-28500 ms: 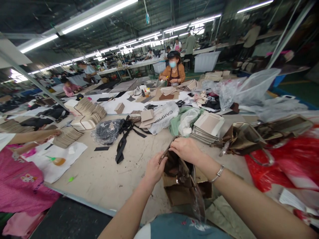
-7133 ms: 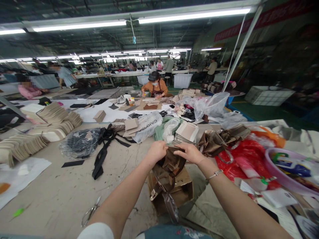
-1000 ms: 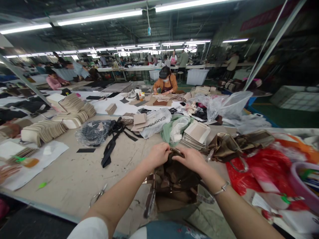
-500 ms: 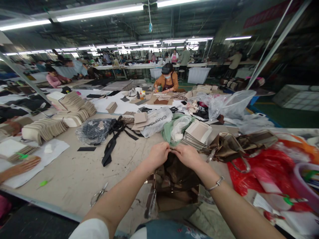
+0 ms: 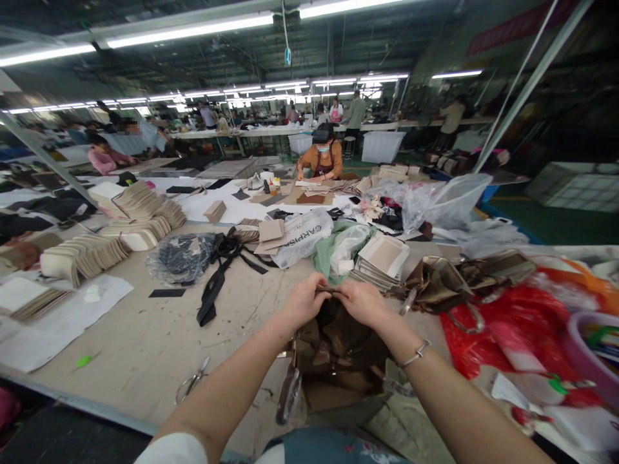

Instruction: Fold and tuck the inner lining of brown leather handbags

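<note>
A brown bag (image 5: 341,345) sits at the table's near edge in front of my body, its dark inside partly visible. My left hand (image 5: 305,300) is closed on the far top edge of the bag, thumb and fingers pinching the fabric. Beside it, my right hand (image 5: 362,301) grips the same edge, fingers folded over it. A small gap with a strip of fabric lies between the hands. Plastic-wrapped brown straps (image 5: 289,394) hang at the bag's left side. Scissors (image 5: 192,380) rest on the table left of my left forearm.
Stacked beige panels (image 5: 380,261) stand just beyond my hands, with a printed plastic bag (image 5: 304,235) near them. Black straps (image 5: 209,303) lie to the left. Red plastic (image 5: 512,328) and a purple basin (image 5: 575,345) crowd the right. A co-worker (image 5: 322,158) sits opposite.
My left hand has shifted slightly left, its thumb now showing along the bag's edge. A co-worker's hand has left the white paper at the far left.
</note>
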The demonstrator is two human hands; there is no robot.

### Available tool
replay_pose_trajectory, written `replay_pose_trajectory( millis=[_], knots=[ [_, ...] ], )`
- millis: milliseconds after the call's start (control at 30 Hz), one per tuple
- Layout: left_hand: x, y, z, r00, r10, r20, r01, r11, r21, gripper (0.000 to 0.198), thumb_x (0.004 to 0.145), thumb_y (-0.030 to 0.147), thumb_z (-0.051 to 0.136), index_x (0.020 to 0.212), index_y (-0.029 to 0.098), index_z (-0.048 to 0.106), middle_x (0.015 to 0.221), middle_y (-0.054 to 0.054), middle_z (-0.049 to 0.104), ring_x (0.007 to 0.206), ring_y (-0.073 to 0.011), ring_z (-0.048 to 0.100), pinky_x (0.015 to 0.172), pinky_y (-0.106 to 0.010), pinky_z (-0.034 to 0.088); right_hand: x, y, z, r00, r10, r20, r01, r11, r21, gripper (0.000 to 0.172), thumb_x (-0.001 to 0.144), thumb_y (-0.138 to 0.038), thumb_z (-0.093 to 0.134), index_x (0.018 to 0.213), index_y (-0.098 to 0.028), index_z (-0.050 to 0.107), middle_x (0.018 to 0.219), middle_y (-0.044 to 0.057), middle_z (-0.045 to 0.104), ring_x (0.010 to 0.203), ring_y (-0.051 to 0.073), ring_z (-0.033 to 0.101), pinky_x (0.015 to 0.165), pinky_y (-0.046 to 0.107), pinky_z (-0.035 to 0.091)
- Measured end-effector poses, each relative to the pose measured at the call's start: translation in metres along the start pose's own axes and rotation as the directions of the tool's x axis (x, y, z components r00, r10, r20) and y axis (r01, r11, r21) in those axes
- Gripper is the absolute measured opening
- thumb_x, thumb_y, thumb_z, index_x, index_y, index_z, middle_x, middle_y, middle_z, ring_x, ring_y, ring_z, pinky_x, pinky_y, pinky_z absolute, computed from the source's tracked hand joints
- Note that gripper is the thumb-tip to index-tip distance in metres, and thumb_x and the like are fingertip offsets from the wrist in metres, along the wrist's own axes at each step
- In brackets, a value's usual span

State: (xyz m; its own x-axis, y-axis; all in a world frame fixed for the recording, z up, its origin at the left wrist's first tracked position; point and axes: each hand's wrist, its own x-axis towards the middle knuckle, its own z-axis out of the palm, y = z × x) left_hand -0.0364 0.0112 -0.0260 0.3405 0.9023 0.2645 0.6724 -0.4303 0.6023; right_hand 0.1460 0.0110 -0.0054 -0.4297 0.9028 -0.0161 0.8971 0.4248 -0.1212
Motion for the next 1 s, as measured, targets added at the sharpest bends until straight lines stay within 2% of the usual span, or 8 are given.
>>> replay_pose_trajectory(
  millis=[67,100,267,400,500,567,700,1000],
  knots=[
    [-0.003,-0.003,-0.004,0.999,-0.039,-0.007,0.039,0.996,-0.078,0.055,0.072,0.019,0.066,0.122,0.019,0.043,0.111,-0.006,0.062,0.087,-0.0153,0.063,0.079,-0.029,0.049,-0.001,0.001,0.000,1.000,0.005,0.011,-0.005,1.000,0.018,0.034,0.094,-0.039,0.037,0.093,-0.023,0.067,0.092,0.004,0.068,0.083,0.017,0.061,0.068,0.025,0.038],
    [-0.005,-0.005,-0.006,0.998,-0.068,-0.002,0.068,0.996,-0.063,0.059,0.070,0.019,0.068,0.124,0.018,0.043,0.113,-0.007,0.062,0.086,-0.0157,0.063,0.078,-0.029,0.050,-0.001,0.001,0.000,1.000,0.004,0.016,-0.005,1.000,0.023,0.033,0.094,-0.039,0.037,0.093,-0.023,0.067,0.092,0.004,0.068,0.083,0.017,0.061,0.068,0.025,0.038],
    [-0.006,-0.014,-0.016,0.987,-0.104,0.120,0.076,0.973,0.216,0.012,0.076,0.026,0.063,0.086,0.021,0.067,0.083,-0.003,0.070,0.081,-0.0204,0.064,0.074,-0.031,0.049,-0.003,0.005,-0.002,1.000,-0.027,0.016,0.027,1.000,-0.010,0.031,0.093,-0.037,0.040,0.088,-0.022,0.066,0.093,0.004,0.067,0.084,0.017,0.061,0.068,0.025,0.038],
    [-0.009,-0.016,-0.019,0.990,-0.065,0.124,0.033,0.969,0.246,0.023,0.078,0.024,0.061,0.101,0.022,0.065,0.093,-0.004,0.070,0.086,-0.0209,0.064,0.078,-0.032,0.050,-0.007,0.014,-0.004,0.996,-0.083,-0.020,0.082,0.995,-0.061,0.030,0.093,-0.037,0.039,0.086,-0.021,0.064,0.089,0.004,0.066,0.084,0.017,0.060,0.068,0.025,0.038],
    [-0.013,-0.010,-0.018,0.997,0.050,0.050,-0.061,0.965,0.256,0.035,0.079,0.019,0.059,0.114,0.021,0.057,0.114,-0.007,0.062,0.102,-0.0210,0.059,0.086,-0.033,0.048,-0.009,0.017,-0.003,0.997,-0.074,-0.026,0.072,0.995,-0.072,0.030,0.093,-0.037,0.039,0.086,-0.021,0.064,0.089,0.005,0.066,0.083,0.017,0.060,0.068,0.025,0.039],
    [-0.014,-0.003,-0.017,0.990,0.137,0.042,-0.143,0.948,0.284,0.029,0.081,0.020,0.057,0.110,0.021,0.057,0.119,-0.006,0.057,0.105,-0.0204,0.056,0.089,-0.033,0.047,-0.010,0.017,-0.002,0.998,-0.056,-0.033,0.053,0.996,-0.078,0.030,0.094,-0.037,0.039,0.086,-0.021,0.063,0.089,0.005,0.066,0.083,0.017,0.060,0.068,0.025,0.039],
    [-0.010,0.007,-0.015,0.978,0.200,0.051,-0.205,0.903,0.378,0.013,0.083,0.025,0.057,0.094,0.019,0.060,0.112,-0.007,0.058,0.100,-0.0208,0.055,0.089,-0.034,0.046,-0.010,0.016,0.001,0.997,-0.045,-0.060,0.041,0.996,-0.078,0.031,0.094,-0.037,0.038,0.086,-0.020,0.063,0.089,0.006,0.067,0.083,0.018,0.060,0.067,0.025,0.039],
    [-0.002,0.013,-0.009,0.968,0.236,0.086,-0.247,0.838,0.486,0.009,0.085,0.022,0.051,0.085,0.019,0.059,0.096,-0.006,0.059,0.091,-0.0189,0.056,0.096,-0.040,0.040,-0.011,0.018,0.000,0.999,-0.018,-0.028,0.016,0.998,-0.065,0.033,0.094,-0.038,0.036,0.089,-0.020,0.063,0.093,0.007,0.067,0.087,0.019,0.061,0.070,0.026,0.039]
  ],
)
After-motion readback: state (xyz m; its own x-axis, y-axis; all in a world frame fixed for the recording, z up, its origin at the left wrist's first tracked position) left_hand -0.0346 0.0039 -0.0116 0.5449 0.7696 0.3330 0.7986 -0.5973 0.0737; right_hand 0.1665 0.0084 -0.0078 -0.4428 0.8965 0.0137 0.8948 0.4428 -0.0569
